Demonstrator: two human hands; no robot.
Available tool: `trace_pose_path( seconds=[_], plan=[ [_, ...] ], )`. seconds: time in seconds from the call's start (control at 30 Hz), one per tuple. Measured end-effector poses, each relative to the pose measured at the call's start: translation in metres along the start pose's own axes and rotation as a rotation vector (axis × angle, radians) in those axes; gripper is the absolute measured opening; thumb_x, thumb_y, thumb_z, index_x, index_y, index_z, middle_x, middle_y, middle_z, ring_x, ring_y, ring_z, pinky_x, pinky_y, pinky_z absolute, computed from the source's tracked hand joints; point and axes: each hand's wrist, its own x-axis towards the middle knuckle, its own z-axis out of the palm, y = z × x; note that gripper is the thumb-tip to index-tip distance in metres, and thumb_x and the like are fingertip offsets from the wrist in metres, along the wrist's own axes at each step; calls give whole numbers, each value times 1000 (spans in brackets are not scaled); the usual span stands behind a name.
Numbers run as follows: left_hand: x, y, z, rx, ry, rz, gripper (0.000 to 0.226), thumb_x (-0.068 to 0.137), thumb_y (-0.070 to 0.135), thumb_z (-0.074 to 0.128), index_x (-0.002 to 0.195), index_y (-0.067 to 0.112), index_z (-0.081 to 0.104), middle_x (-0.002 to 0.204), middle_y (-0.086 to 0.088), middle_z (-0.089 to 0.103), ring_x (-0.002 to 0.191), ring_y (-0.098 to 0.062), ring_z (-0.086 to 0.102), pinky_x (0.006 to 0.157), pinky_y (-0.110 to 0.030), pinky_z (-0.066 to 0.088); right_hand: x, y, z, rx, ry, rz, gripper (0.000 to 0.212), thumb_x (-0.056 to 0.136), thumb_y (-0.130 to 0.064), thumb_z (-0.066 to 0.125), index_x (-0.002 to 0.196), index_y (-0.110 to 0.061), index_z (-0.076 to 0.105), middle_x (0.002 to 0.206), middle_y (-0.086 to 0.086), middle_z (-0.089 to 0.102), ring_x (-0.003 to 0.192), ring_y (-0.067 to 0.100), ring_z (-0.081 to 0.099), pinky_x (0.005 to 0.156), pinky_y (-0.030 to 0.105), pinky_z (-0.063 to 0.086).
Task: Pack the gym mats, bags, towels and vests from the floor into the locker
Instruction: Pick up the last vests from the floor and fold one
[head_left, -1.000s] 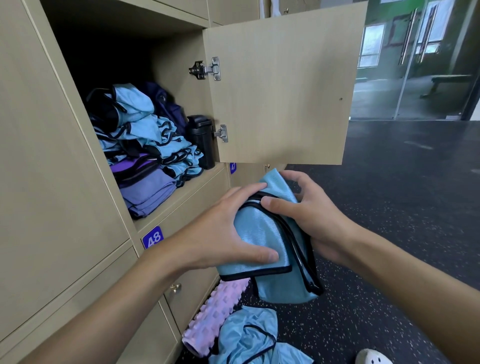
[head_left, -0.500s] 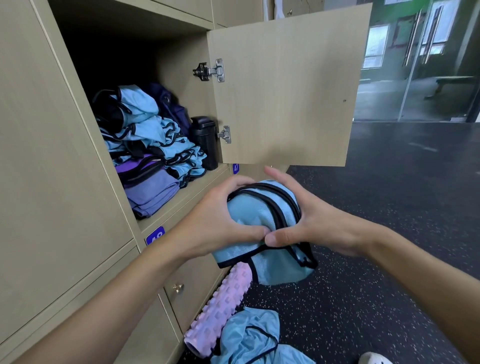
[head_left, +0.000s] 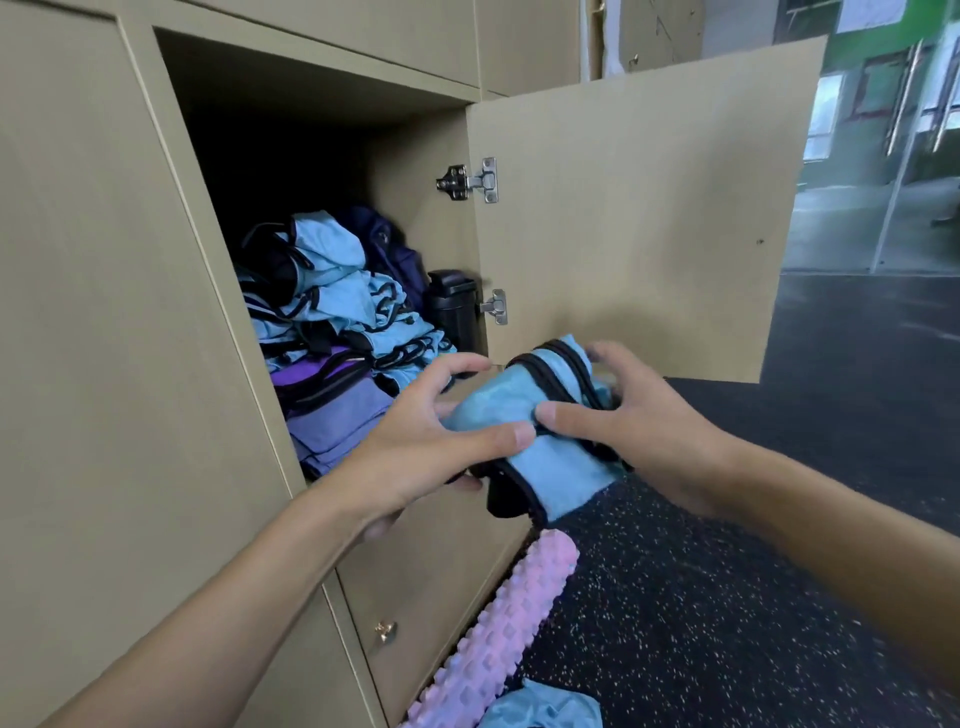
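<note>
A folded light-blue vest (head_left: 540, 415), edged in black, is held at the centre of the frame, just in front of the lower lip of the open locker (head_left: 311, 88) and not yet inside it. It is gripped from both sides. The left hand (head_left: 431, 447) is clamped on its near end, with the thumb laid across the top and the fingers (head_left: 452, 366) spread and curled round the cloth. The right hand (head_left: 639, 436) is closed on the far end, with the thumb pressed beside the left thumb and the other fingers hooked behind the fold, where they are blurred.

Behind the vest, left of centre, a pile of blue vests (head_left: 337, 301) is stacked inside the locker on top of purple folded items (head_left: 337, 410). A dark navy bag (head_left: 389, 244) is seen at the back of the compartment. A black bottle (head_left: 454, 306) is stood upright at the pile's right, beside the lower hinge. The locker door (head_left: 639, 208) is swung open across the upper right of the frame.

Lower down, a pink ridged foam roller (head_left: 498, 639) is laid on the speckled black floor (head_left: 727, 597) against the cabinet base. Another blue garment (head_left: 545, 706) is left crumpled at the bottom edge, touching the roller. Glass doors (head_left: 909, 130) are glimpsed in the far upper right.
</note>
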Motion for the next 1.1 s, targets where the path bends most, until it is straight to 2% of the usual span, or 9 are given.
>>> trace_pose_path(
  seconds=[0.13,0.2,0.33,0.43,0.5,0.63,0.87,0.97,1.1],
  plan=[
    [25,-7,-7,-23,153,94,63,69,14,91,119,34,58,106,-6,71,81,-15,71,64,-28,57,49,5,10,50,49,-85,52,84,-19,76,126,-33,48,101,1,70,90,18,73,77,37,61],
    [41,-12,-14,-16,248,157,58,62,18,89,113,33,64,106,-7,68,88,-20,71,72,-30,60,67,11,19,52,45,-121,46,88,-20,73,124,-37,49,98,-3,70,89,12,72,76,30,60],
    [64,-14,-35,66,287,231,54,68,7,88,114,22,66,104,-3,71,95,-20,70,83,-29,58,98,18,32,84,4,-130,39,89,-27,71,120,-43,53,102,-8,72,96,12,71,81,37,61],
    [72,-10,-50,178,290,264,58,66,25,86,119,32,64,113,-2,68,106,-17,67,93,-35,55,120,14,37,131,6,-151,41,84,-21,77,115,-39,57,93,-9,73,89,13,72,73,30,60],
    [77,-5,-61,331,349,258,67,62,38,83,124,42,58,123,6,58,115,-3,58,100,-23,48,136,9,44,161,12,-163,44,83,-16,78,115,-37,58,93,-7,73,89,13,73,73,30,58],
    [85,9,-85,504,502,317,64,75,31,85,130,39,54,128,18,45,117,17,42,95,1,30,170,-5,60,250,8,-161,40,86,-11,75,117,-30,59,102,-2,73,94,20,73,78,41,61],
    [110,10,-113,655,791,299,66,85,38,74,143,32,44,145,12,34,127,7,36,91,9,21,240,-30,88,245,-120,-170,37,88,-10,73,118,-28,60,104,0,73,95,22,73,84,55,59],
    [124,9,-118,633,940,246,74,88,40,71,150,35,32,155,10,23,140,-4,30,98,1,19,269,-40,101,261,-231,-190,35,90,-8,71,119,-26,61,106,5,74,94,25,74,84,56,58],
    [140,19,-131,729,1172,226,75,92,35,67,155,29,28,163,9,4,151,-15,13,120,-31,21,305,-53,132,316,-306,-225,36,87,-11,74,118,-24,62,108,6,73,97,25,73,87,53,58]
  ],
)
